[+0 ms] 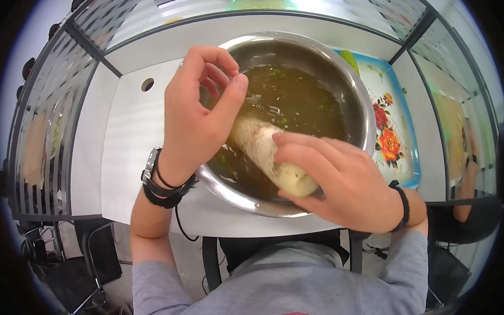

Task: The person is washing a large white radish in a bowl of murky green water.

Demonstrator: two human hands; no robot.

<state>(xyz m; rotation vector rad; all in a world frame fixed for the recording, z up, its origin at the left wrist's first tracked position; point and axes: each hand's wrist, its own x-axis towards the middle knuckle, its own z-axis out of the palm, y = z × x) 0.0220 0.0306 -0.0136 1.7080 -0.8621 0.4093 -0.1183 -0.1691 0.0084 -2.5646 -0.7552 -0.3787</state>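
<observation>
My right hand (334, 180) is wrapped round the near end of a white radish (258, 144), with the thumb under its pale yellowish tip. Brown dirt marks the radish's upper side. It slants over a large metal basin (366, 122) of murky brown water (298, 95), and its far end is partly hidden behind my left wrist and thumb. Above the basin's left side, my left hand (204, 103) is raised with curled fingers. Its thumb tip is close to the index fingertip, and whatever may be between them is too small to make out.
A floral tray (399, 157) with a blue rim lies right of the basin, with a green vegetable (350, 61) at its far left corner. Partitions (431, 125) enclose the white table (134, 125) at the back and sides. Another person's arm (466, 181) shows beyond the right partition.
</observation>
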